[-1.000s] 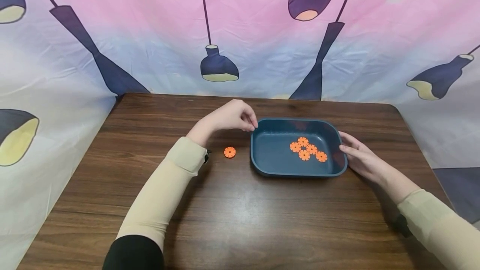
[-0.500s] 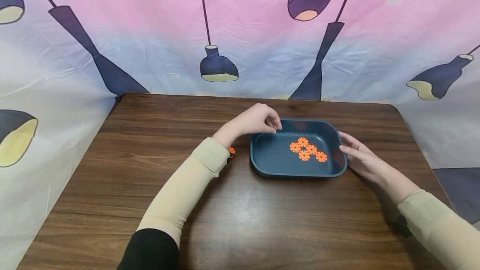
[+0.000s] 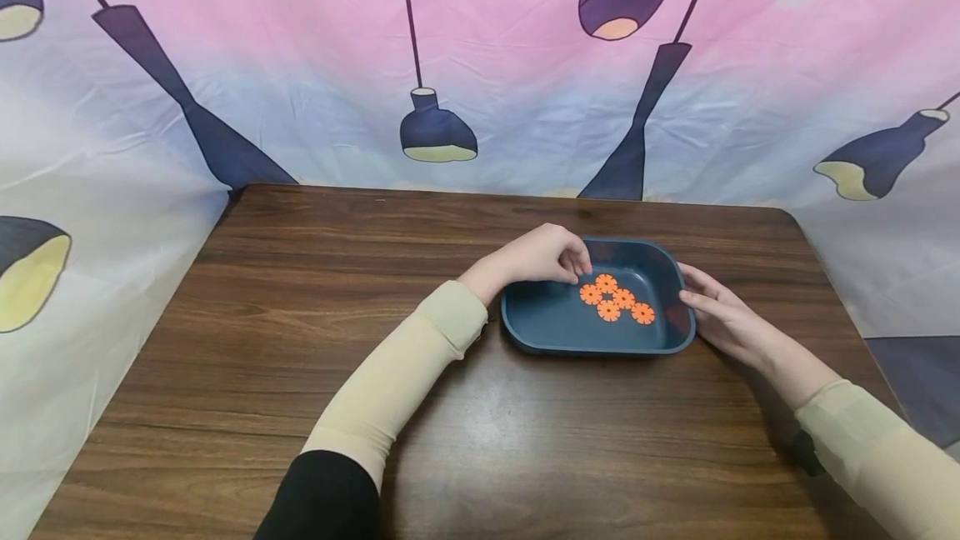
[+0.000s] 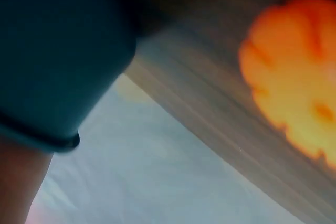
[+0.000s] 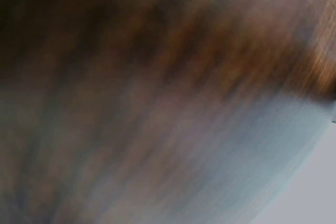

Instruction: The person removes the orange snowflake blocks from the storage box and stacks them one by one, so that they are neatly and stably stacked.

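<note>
On the table stands a dark blue rectangular tray (image 3: 545,319) holding several flat orange discs (image 3: 608,310) with notched rims, bunched toward its right half. My left hand (image 3: 542,255) reaches over the tray's far left part, fingers bent down just left of the discs; nothing shows between fingertips and thumb. With the thumb at the rim and fingers along the outside, my right hand (image 3: 723,315) holds the tray's right end. One more orange disc (image 4: 294,77) lies on the table, large and blurred in the left wrist view; my left forearm hides it from the head view.
A brown wood-grain table (image 3: 480,457) carries everything. Behind it hangs a cloth backdrop (image 3: 315,107) printed with lamps, meeting the table's far edge. The right wrist view is badly blurred, with only brown tabletop (image 5: 252,51) and pale cloth distinguishable.
My left hand has moved right from the tray's left rim to beside the discs inside it. Its forearm now covers the loose disc on the table. Right hand and tray stay put.
</note>
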Tool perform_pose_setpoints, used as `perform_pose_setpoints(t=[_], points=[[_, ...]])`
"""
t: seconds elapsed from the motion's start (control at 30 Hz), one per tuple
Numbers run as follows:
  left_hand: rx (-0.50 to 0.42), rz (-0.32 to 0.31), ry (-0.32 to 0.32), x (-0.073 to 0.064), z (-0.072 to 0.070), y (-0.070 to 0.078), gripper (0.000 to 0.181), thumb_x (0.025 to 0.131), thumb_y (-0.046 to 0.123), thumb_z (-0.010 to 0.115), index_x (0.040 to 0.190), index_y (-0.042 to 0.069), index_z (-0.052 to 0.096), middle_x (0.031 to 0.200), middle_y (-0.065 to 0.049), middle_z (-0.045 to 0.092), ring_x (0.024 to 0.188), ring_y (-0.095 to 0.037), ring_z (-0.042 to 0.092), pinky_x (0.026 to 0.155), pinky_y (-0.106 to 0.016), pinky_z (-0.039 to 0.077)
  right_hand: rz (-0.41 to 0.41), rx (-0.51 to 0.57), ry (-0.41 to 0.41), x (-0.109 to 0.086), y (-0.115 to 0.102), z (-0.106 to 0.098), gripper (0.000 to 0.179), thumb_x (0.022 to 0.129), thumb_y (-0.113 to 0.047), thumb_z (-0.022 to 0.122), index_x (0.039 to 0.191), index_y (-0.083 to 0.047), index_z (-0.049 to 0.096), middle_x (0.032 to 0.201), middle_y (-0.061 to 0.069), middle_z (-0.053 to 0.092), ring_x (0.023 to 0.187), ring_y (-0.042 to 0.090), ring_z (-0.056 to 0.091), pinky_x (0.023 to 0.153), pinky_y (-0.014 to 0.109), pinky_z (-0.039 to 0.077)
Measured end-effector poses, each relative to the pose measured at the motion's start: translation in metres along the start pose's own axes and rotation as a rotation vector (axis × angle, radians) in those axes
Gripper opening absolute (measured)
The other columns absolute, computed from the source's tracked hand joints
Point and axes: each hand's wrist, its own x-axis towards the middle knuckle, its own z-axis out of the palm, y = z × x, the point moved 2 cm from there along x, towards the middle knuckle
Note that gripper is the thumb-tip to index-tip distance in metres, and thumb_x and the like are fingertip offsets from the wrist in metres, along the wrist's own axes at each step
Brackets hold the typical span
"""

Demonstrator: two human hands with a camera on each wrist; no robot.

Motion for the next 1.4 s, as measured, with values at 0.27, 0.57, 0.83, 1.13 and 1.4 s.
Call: perform_pose_setpoints(t=[0.27,0.57,0.83,1.13,1.4], points=[[0.015,-0.006,-0.044,0.010,0.015,0.001,0.018,0.099,0.000,0.071,0.116,0.002,0.078,0.115,-0.012,0.078,0.104,-0.021,0.074,0.088,-0.023,0.059,0.006,0.011,0.006,0.001,0.001,-0.001,0.042,0.115,-0.011,0.040,0.150,-0.033,0.044,0.142,-0.018,0.058,0.126,-0.002,0.062,0.101,0.017,0.052],[0.054,-0.026,-0.031,0.015,0.024,0.002,0.018,0.099,0.007,0.076,0.116,0.006,0.077,0.117,-0.009,0.077,0.107,-0.019,0.073,0.092,-0.023,0.058,0.000,0.006,0.002,0.002,0.000,-0.001,0.042,0.115,-0.011,0.040,0.151,-0.031,0.043,0.143,-0.016,0.057,0.126,-0.002,0.062,0.101,0.017,0.052],[0.139,-0.042,-0.060,0.016,0.027,0.003,0.025,0.099,0.011,0.077,0.123,0.006,0.075,0.123,-0.009,0.074,0.112,-0.019,0.070,0.098,-0.025,0.057,0.006,0.008,0.001,0.001,0.000,-0.001,0.043,0.115,-0.011,0.040,0.152,-0.032,0.042,0.143,-0.017,0.056,0.126,-0.002,0.062,0.101,0.018,0.053],[0.277,-0.037,-0.094,0.019,0.035,0.004,0.029,0.100,0.016,0.077,0.128,0.010,0.074,0.129,-0.006,0.071,0.114,-0.017,0.067,0.100,-0.027,0.055,0.018,-0.010,0.007,0.000,-0.001,0.000,0.042,0.115,-0.013,0.040,0.152,-0.033,0.041,0.143,-0.018,0.058,0.126,-0.003,0.062,0.101,0.016,0.052],[0.352,-0.046,-0.097,0.020,0.040,0.005,0.031,0.100,0.016,0.076,0.131,0.012,0.074,0.128,-0.004,0.070,0.114,-0.016,0.065,0.100,-0.025,0.054,0.026,-0.001,0.011,0.001,0.000,0.000,0.041,0.115,-0.012,0.040,0.150,-0.034,0.043,0.142,-0.019,0.059,0.126,-0.003,0.062,0.101,0.016,0.052]])
